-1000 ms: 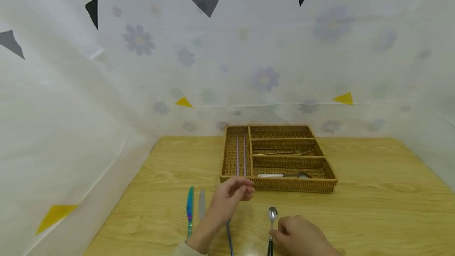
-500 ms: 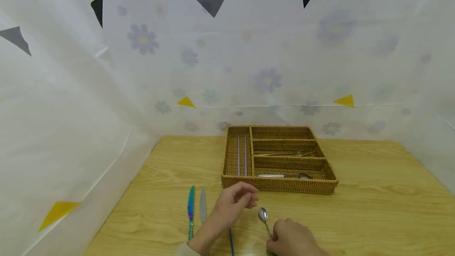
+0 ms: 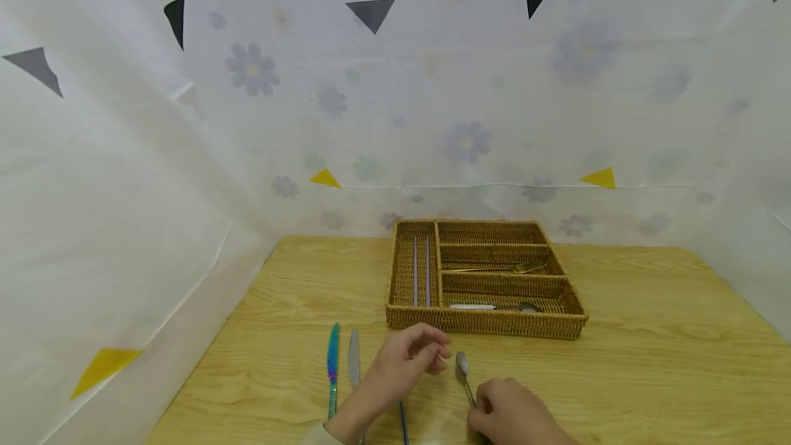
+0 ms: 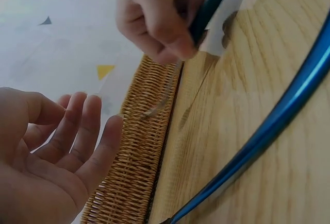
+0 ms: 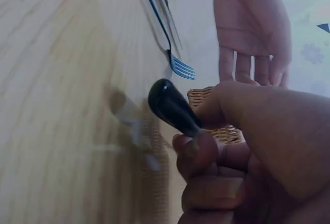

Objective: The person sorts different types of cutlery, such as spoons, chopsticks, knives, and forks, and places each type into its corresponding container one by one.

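My right hand pinches a spoon with a silver bowl; its black handle shows between thumb and fingers in the right wrist view. The spoon is raised off the table, bowl pointing away from me. My left hand hovers left of the spoon with loosely bent fingers and nothing in them. Beneath the left wrist lies a blue fork, mostly hidden in the head view. A rainbow-coloured knife and a silver knife lie to its left.
Beyond the hands stands a woven cutlery tray with several compartments. Two purple chopsticks lie in the left one, a gold fork in the middle right one, and a white-handled spoon in the front one. A patterned curtain hangs behind.
The right hand has taken hold of the spoon and lifted it from the table, tilting its bowl leftward. The left hand has shifted slightly right and nearer to me.
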The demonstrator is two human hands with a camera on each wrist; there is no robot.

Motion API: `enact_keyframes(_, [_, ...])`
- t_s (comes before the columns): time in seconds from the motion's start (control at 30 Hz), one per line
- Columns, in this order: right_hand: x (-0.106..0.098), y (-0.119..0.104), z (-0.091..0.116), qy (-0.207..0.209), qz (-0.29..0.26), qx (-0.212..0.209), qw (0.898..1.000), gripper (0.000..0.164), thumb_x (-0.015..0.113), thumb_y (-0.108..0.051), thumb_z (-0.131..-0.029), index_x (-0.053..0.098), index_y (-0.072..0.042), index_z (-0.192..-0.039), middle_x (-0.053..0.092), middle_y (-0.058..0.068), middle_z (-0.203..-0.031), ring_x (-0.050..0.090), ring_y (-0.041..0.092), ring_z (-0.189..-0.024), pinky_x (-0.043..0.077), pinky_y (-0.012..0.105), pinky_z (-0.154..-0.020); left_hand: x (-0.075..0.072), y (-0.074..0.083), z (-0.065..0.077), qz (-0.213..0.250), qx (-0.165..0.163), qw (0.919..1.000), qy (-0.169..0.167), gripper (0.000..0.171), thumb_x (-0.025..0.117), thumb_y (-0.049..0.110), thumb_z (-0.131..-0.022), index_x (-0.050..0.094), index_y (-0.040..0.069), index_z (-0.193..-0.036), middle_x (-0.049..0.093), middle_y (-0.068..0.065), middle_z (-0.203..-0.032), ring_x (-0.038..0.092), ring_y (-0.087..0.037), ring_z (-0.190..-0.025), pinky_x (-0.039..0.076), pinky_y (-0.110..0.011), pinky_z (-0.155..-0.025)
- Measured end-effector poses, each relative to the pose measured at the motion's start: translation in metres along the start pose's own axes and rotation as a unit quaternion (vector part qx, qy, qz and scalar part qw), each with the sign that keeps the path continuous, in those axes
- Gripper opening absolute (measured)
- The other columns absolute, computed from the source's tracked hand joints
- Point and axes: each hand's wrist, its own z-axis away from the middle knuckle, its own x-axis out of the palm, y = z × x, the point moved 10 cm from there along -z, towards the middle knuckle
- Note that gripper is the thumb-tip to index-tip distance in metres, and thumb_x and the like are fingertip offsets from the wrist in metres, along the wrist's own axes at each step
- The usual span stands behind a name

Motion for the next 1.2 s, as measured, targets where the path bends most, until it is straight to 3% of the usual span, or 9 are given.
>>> enact_keyframes(0.13, [-0.018, -0.007, -0.001, 0.051, 0.000, -0.016, 0.999, 0.019, 0.060, -0.021, -0.084, 0.058, -0.017, -0.065, 0.047, -0.009, -0.053, 0.038, 0.003, -0.044, 0.034, 0.020, -0.040, 0.004, -0.003, 0.001, 0.006, -0.009, 0.9999, -0.011, 0.019, 0.051, 0.016, -0.097, 0.061, 0.006, -0.111, 0.066, -0.016, -0.098, 0.067, -0.019, -0.082, 0.057, -0.034, -0.074])
enact_keyframes(0.23, [-0.030, -0.011, -0.002, 0.074, -0.035, -0.017, 0.996, 0.019, 0.058, -0.025, -0.091, 0.061, -0.014, -0.076, 0.052, -0.006, -0.059, 0.043, 0.004, -0.048, 0.039, 0.022, -0.043, 0.010, -0.005, 0.001, 0.011, -0.019, 0.9994, -0.027, 0.021, 0.054, 0.020, -0.096, 0.061, 0.007, -0.112, 0.066, -0.017, -0.100, 0.068, -0.021, -0.082, 0.057, -0.037, -0.072])
enact_keyframes(0.4, [-0.045, -0.021, 0.003, 0.092, -0.115, -0.027, 0.989, 0.031, 0.052, -0.039, -0.095, 0.062, -0.010, -0.092, 0.063, -0.003, -0.075, 0.058, 0.010, -0.064, 0.048, 0.024, -0.054, 0.032, -0.007, 0.004, 0.016, -0.027, 0.9951, -0.094, 0.029, 0.055, 0.030, -0.095, 0.062, 0.013, -0.118, 0.068, -0.009, -0.108, 0.069, -0.018, -0.086, 0.058, -0.032, -0.071])
enact_keyframes(0.57, [-0.056, -0.033, 0.010, 0.126, -0.133, -0.054, 0.982, 0.028, 0.051, -0.041, -0.095, 0.061, -0.015, -0.092, 0.067, -0.005, -0.080, 0.063, 0.010, -0.069, 0.049, 0.024, -0.058, 0.050, -0.004, 0.007, 0.049, -0.011, 0.9882, -0.145, 0.031, 0.055, 0.028, -0.094, 0.064, 0.008, -0.116, 0.067, -0.017, -0.109, 0.069, -0.017, -0.088, 0.058, -0.032, -0.073])
enact_keyframes(0.67, [-0.059, -0.036, 0.012, 0.141, -0.137, -0.061, 0.979, 0.022, 0.052, -0.038, -0.095, 0.061, -0.018, -0.090, 0.067, -0.006, -0.077, 0.063, 0.010, -0.067, 0.049, 0.024, -0.057, 0.053, -0.006, 0.007, 0.063, -0.020, 0.9879, -0.140, 0.030, 0.057, 0.027, -0.092, 0.065, 0.006, -0.111, 0.067, -0.023, -0.102, 0.070, -0.023, -0.085, 0.058, -0.034, -0.071])
enact_keyframes(0.9, [-0.062, -0.032, 0.015, 0.162, -0.137, -0.058, 0.976, 0.021, 0.052, -0.038, -0.095, 0.062, -0.021, -0.086, 0.063, -0.006, -0.075, 0.060, 0.011, -0.065, 0.047, 0.024, -0.055, 0.048, -0.013, 0.005, 0.066, -0.062, 0.9913, -0.096, 0.027, 0.064, 0.032, -0.088, 0.065, 0.014, -0.108, 0.070, -0.014, -0.099, 0.071, -0.021, -0.075, 0.058, -0.036, -0.068])
enact_keyframes(1.0, [-0.062, -0.028, 0.016, 0.163, -0.148, -0.054, 0.974, 0.022, 0.052, -0.039, -0.095, 0.062, -0.020, -0.088, 0.062, -0.003, -0.074, 0.060, 0.013, -0.066, 0.048, 0.024, -0.058, 0.045, -0.012, 0.002, 0.059, -0.070, 0.9926, -0.080, 0.027, 0.065, 0.032, -0.087, 0.065, 0.013, -0.106, 0.070, -0.012, -0.096, 0.071, -0.021, -0.073, 0.058, -0.036, -0.067])
enact_keyframes(1.1, [-0.063, -0.025, 0.018, 0.162, -0.155, -0.052, 0.973, 0.025, 0.051, -0.038, -0.095, 0.063, -0.016, -0.095, 0.061, -0.001, -0.073, 0.059, 0.014, -0.065, 0.047, 0.024, -0.057, 0.038, -0.004, -0.007, 0.028, -0.046, 0.9958, -0.073, 0.025, 0.065, 0.028, -0.088, 0.065, 0.010, -0.105, 0.070, -0.010, -0.093, 0.070, -0.018, -0.073, 0.058, -0.035, -0.065])
enact_keyframes(1.2, [-0.065, -0.020, 0.020, 0.162, -0.160, -0.042, 0.973, 0.029, 0.050, -0.038, -0.096, 0.063, -0.012, -0.101, 0.060, 0.001, -0.073, 0.054, 0.012, -0.059, 0.044, 0.023, -0.051, 0.025, 0.010, -0.020, -0.057, 0.001, 0.9970, -0.053, 0.022, 0.066, 0.028, -0.087, 0.064, 0.012, -0.102, 0.070, -0.004, -0.092, 0.068, -0.010, -0.076, 0.057, -0.028, -0.066])
